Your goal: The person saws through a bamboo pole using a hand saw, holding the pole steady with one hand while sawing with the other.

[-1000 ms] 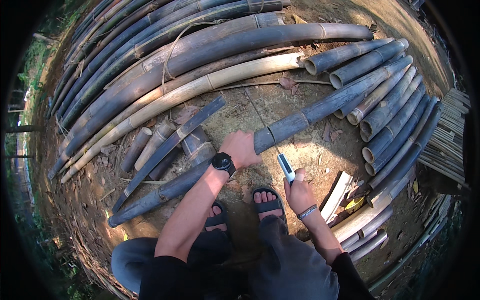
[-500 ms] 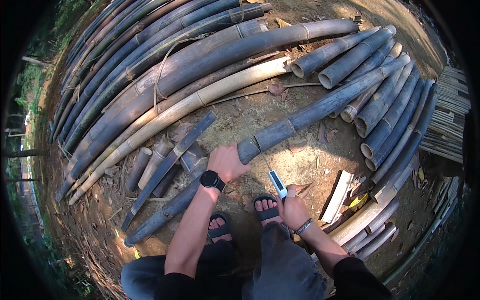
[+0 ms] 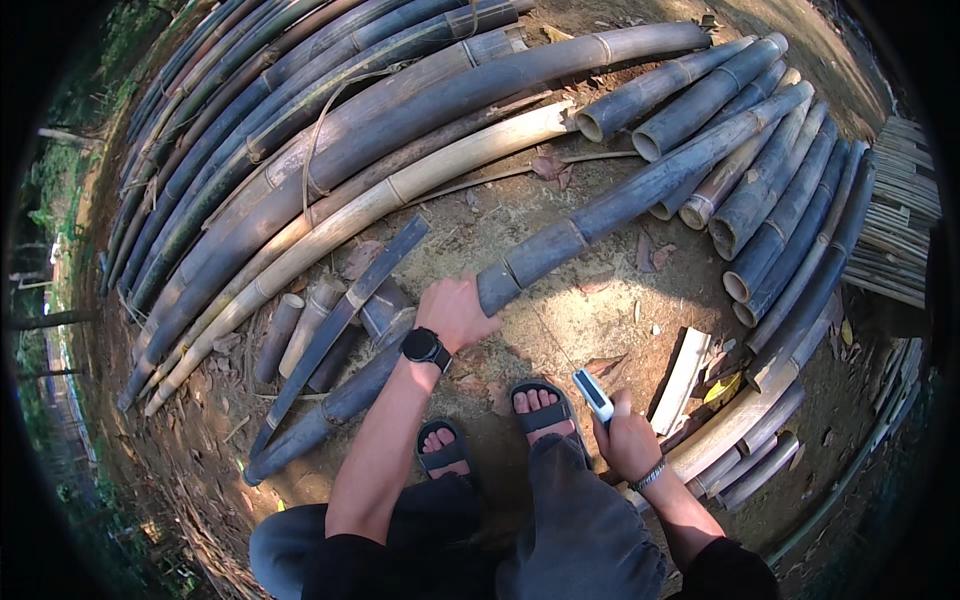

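Observation:
A long dark bamboo pole (image 3: 545, 252) runs diagonally from the lower left to the upper right. My left hand (image 3: 455, 312) is wrapped over it near its middle, a watch on the wrist. Just right of that hand, a dark cut line crosses the pole. In my right hand (image 3: 630, 440) is a hand saw (image 3: 593, 394) with a white and blue handle, held right of my feet. Its thin blade points up and left toward the cut, seen almost edge-on; whether the tip sits in the cut I cannot tell.
Long bamboo poles (image 3: 400, 110) lie stacked at the upper left. Short cut bamboo pieces (image 3: 735, 240) are grouped at the right. A split bamboo strip (image 3: 340, 325) leans over stubs on the left. A pale split piece (image 3: 680, 380) lies near my right hand, among dry leaves.
My right hand has drawn the saw down and to the right, away from the pole. The left hand keeps its grip on the pole. The view has shifted slightly.

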Demonstrator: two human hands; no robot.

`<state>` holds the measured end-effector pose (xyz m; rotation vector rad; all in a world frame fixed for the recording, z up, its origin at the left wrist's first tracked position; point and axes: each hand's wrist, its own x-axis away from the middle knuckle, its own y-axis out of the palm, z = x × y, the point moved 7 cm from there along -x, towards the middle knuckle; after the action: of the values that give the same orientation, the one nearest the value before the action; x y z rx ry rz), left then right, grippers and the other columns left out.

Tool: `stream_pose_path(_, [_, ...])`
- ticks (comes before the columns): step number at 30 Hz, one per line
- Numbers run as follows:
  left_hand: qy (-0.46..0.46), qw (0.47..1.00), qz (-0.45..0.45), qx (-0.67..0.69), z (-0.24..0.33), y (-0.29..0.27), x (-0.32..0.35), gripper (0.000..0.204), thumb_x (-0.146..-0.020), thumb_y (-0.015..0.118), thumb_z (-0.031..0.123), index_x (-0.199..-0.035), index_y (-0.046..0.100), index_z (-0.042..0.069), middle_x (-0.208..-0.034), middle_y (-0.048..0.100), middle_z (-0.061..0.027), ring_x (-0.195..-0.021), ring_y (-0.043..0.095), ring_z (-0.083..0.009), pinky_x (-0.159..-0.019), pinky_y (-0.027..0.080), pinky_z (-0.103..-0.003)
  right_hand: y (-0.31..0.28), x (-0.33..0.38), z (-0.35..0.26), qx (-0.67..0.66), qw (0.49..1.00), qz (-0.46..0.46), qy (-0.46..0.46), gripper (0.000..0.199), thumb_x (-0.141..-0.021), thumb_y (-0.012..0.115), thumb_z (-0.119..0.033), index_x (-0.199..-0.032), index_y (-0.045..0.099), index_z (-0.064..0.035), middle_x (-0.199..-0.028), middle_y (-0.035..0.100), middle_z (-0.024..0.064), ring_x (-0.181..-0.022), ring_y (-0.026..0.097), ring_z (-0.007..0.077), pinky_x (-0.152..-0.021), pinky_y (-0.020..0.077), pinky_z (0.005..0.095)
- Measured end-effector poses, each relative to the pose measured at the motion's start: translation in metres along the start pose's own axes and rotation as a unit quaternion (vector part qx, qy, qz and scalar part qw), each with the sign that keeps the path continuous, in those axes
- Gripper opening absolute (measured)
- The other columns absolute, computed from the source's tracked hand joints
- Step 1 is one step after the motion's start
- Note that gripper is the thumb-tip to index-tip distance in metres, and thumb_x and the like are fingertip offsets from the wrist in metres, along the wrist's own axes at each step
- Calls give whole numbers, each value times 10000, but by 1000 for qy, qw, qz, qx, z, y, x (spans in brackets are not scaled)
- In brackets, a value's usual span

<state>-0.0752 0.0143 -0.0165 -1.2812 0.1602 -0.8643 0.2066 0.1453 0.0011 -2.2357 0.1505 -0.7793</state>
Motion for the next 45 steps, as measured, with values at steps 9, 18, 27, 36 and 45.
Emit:
stream_pose_path(9, [1,999,38,-8,-2,-8,-11,611,-603,743,417,-979,656,-56,-747,677,-269,-719,686,-416,-740,570,-458,14,-17,-3,2,997,58,-40,413,-968,599,-258,-1126,377,52,-632,609,266,-597,620,475,-524,477,563])
stream_pose_path(18, [-26,997,67,-4,-21,-15,-13,575,-601,755,417,-929,683,-51,-763,685,-268,-730,691,-410,-752,575,-453,-2,-12,-15,4,999,36,-34,427,-973,596,-265,-1157,365,42,-664,625,254,-614,633,468,-544,489,555])
stream_pose_path(27, [-23,991,-56,122,-29,-3,-9,716,-570,838,479,-998,701,-79,-818,692,-273,-777,695,-384,-775,547,-430,-4,28,13,-1,999,23,-25,429,-931,661,-299,-1113,432,15,-689,638,239,-619,653,443,-534,509,529])
stream_pose_path(36, [-33,980,105,163,-20,-18,12,723,-601,873,493,-1062,681,-29,-924,714,-229,-863,702,-366,-827,542,-422,0,39,17,-20,998,56,-35,444,-894,713,-274,-1119,448,2,-752,650,225,-623,653,435,-549,519,509])
stream_pose_path(45, [-33,992,52,108,-14,-13,13,713,-710,781,573,-1094,659,-15,-904,715,-234,-888,692,-394,-799,536,-448,-2,41,12,-110,990,74,-54,469,-876,724,-295,-1149,455,-25,-697,651,233,-650,666,441,-557,523,499])
